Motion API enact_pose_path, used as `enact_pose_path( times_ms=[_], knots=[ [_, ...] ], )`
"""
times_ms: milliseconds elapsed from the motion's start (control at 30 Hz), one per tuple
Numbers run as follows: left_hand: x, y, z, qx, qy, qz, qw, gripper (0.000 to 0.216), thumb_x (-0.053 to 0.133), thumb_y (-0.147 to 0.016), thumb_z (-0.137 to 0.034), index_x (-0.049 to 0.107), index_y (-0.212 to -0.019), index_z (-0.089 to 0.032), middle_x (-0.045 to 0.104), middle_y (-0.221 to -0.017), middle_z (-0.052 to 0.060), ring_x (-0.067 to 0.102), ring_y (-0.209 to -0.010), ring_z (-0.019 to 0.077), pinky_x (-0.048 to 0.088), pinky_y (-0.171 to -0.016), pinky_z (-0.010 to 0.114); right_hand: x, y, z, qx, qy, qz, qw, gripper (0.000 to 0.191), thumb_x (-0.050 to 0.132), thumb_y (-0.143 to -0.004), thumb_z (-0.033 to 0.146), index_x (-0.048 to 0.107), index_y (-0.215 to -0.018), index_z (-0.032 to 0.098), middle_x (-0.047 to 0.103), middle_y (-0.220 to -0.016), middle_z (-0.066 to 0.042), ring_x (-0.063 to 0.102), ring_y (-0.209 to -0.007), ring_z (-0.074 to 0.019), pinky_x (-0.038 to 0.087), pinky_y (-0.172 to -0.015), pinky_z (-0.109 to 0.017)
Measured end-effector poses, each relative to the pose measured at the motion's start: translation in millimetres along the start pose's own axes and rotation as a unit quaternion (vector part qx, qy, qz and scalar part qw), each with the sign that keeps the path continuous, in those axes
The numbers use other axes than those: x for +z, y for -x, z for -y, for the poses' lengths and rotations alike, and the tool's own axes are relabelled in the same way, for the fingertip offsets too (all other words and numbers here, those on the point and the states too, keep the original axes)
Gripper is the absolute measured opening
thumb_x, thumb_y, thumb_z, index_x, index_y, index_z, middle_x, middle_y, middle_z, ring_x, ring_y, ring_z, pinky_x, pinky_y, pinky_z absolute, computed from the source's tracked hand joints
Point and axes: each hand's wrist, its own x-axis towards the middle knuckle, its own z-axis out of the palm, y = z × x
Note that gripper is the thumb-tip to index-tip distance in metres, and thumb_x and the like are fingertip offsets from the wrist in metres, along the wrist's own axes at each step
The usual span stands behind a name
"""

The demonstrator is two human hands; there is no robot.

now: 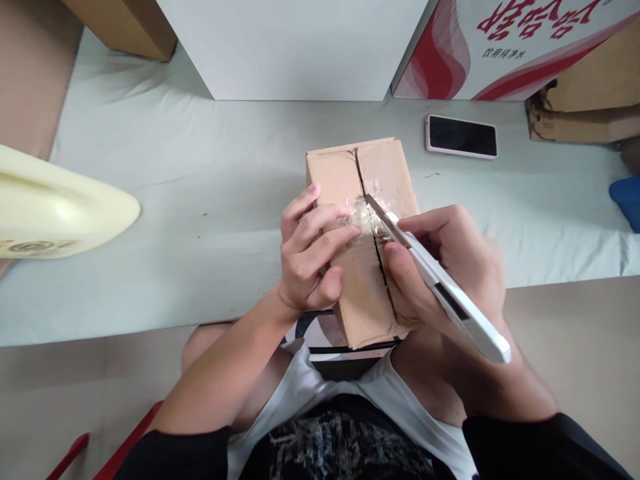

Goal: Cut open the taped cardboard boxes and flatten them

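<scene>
A small brown cardboard box [360, 267] lies at the near edge of the cloth-covered table, its top seam running away from me. Clear tape [367, 217], crumpled, covers the middle of that seam. My left hand [317, 250] rests on the box's left side with fingers spread over the lid, the fingertips reaching the tape. In my right hand [450, 260] is a white utility knife [445, 287], gripped between thumb and fingers. Its blade is out, and the tip touches the seam at the upper edge of the tape.
A phone [463, 137] lies beyond the box to the right. Along the back stand a white box [305, 50] and a red-and-white carton [500, 60]. At left is a pale yellow bottle-like object [65, 207]; a blue item [626, 200] sits at the right edge.
</scene>
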Motion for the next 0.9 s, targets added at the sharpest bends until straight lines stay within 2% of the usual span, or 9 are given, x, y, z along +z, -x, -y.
enact_pose_path(
  times_ms=[267,467,733,900],
  knots=[
    [-1.7,0.5,1.8,0.000,-0.015,0.012,1.000,0.043,0.032,-0.102,-0.047,0.071,-0.115,-0.034,0.073,-0.120,0.003,0.057,-0.135,0.0279,0.047,-0.120,0.052,-0.4,-2.0,-0.9,-0.032,0.011,-0.004,0.999,0.012,0.067,-0.089,0.030,0.058,-0.095,0.025,0.066,-0.069,0.005,0.059,-0.053,-0.0108,0.044,-0.049,-0.024],
    [0.1,-0.1,3.1,0.009,-0.021,-0.007,1.000,0.040,0.034,-0.100,-0.048,0.068,-0.117,-0.035,0.074,-0.116,0.003,0.060,-0.131,0.0297,0.050,-0.115,0.052,-1.9,-3.0,0.7,-0.036,0.009,-0.003,0.999,0.011,0.065,-0.085,0.024,0.056,-0.091,0.024,0.064,-0.065,0.006,0.053,-0.048,-0.0089,0.040,-0.045,-0.023],
    [-0.4,1.1,3.7,0.005,0.007,0.005,1.000,0.039,0.034,-0.102,-0.049,0.065,-0.119,-0.034,0.072,-0.118,0.005,0.058,-0.134,0.0319,0.046,-0.119,0.056,-2.7,-3.6,-0.5,-0.047,0.017,0.004,0.999,0.012,0.065,-0.085,0.023,0.055,-0.092,0.024,0.063,-0.065,0.007,0.053,-0.048,-0.0088,0.041,-0.046,-0.022],
    [-0.4,2.3,2.8,0.007,-0.021,0.009,1.000,0.041,0.032,-0.102,-0.048,0.065,-0.121,-0.033,0.071,-0.118,0.005,0.057,-0.136,0.0316,0.048,-0.117,0.054,1.1,-5.7,-0.4,-0.052,0.044,0.000,0.998,0.009,0.063,-0.086,0.026,0.056,-0.091,0.024,0.063,-0.064,0.007,0.053,-0.048,-0.0092,0.041,-0.049,-0.023]
  ],
)
